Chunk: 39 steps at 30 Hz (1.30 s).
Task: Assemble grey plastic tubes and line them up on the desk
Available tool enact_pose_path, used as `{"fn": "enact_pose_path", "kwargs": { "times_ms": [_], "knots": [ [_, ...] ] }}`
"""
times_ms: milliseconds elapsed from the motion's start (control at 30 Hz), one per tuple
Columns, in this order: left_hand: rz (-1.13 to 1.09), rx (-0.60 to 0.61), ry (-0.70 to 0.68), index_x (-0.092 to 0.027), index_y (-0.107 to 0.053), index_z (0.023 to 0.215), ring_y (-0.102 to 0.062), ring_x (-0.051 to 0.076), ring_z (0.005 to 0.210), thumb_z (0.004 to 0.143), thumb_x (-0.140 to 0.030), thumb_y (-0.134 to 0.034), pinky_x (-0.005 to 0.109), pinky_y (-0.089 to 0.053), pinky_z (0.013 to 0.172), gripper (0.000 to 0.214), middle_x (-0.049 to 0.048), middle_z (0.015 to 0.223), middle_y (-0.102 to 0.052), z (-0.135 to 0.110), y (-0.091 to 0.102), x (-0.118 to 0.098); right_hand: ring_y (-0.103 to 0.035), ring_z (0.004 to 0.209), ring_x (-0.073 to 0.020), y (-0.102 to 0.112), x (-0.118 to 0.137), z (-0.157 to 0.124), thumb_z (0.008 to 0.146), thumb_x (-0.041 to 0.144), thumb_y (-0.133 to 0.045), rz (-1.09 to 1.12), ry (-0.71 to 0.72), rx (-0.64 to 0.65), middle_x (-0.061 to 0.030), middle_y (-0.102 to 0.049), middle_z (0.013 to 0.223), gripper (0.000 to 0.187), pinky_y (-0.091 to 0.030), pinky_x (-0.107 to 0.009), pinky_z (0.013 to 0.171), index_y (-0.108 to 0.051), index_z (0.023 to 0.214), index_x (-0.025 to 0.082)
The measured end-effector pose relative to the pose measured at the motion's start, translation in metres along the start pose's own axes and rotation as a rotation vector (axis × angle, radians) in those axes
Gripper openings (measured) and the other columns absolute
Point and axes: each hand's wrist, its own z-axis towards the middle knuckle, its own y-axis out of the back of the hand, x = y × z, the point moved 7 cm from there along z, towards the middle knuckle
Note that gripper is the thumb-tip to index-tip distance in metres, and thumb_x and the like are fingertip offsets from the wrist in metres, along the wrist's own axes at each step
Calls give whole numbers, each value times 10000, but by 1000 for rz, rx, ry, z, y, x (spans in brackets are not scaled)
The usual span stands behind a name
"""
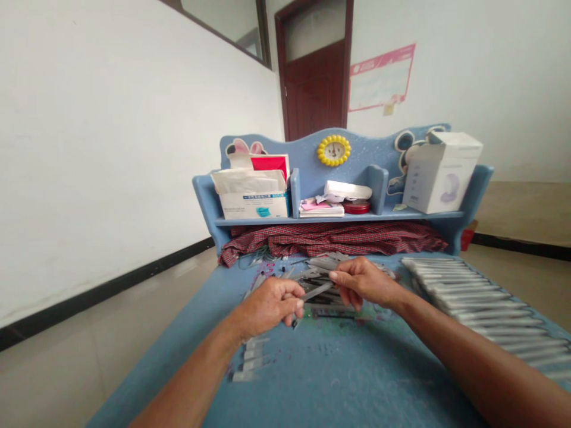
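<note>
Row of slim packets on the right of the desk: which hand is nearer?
Right. The right hand is left of the row of slim packets, apart from it; the left hand is farther left, beyond the right hand.

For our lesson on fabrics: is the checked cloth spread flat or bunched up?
Bunched up: the cloth lies in a long heap beneath the shelf, with wrinkles and overlapping folds.
</note>
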Motion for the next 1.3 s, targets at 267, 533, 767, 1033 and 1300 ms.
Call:
{"fn": "enact_pose_path", "kwargs": {
  "times_ms": [267, 533, 767, 1033, 1300],
  "knots": [
    [35, -22, 4, -122, -594, 806, -495, 72, 458, 721, -264, -535, 182, -328, 442, 175, 13, 652, -656, 1, 1, 2, -480, 315, -66, -4, -3, 1, 711, 507, -637, 59, -14, 72, 43, -586, 486, 370, -339, -152, 319, -524, 739, 156],
    [95, 12, 3, -120, -599, 771, -501, 87, 494, 711, -282, -498, 207, -371, 495, 200, 8, 649, -626, 3, 0, 8, -480, 318, -67, -2, -4, 2, 710, 508, -635, 59, -26, 52, 44, -581, 481, 365, -328, -154, 320, -533, 719, 158],
    [127, 27, 29, -128, -603, 777, -505, 97, 519, 696, -263, -491, 207, -379, 512, 193, -10, 619, -601, 1, -4, 6, -480, 327, -68, -4, -6, 1, 743, 505, -595, 29, -43, 70, 40, -577, 482, 354, -323, -157, 327, -522, 703, 161],
    [228, 0, -34, -129, -620, 822, -536, 107, 576, 743, -231, -482, 208, -410, 553, 189, -18, 639, -584, 2, -2, 4, -440, 268, -62, -9, -9, -1, 780, 520, -537, 13, -131, 95, 43, -549, 410, 387, -271, -149, 283, -481, 646, 162],
    [716, -259, -419, -168, -646, 904, -628, 163, 821, 829, -191, -443, 265, -468, 764, 217, 43, 844, -680, -8, 0, -28, -426, 235, -70, -9, -16, 3, 786, 535, -523, 108, -197, 78, 51, -544, 373, 394, -274, -156, 256, -481, 650, 168]
  ]
}}
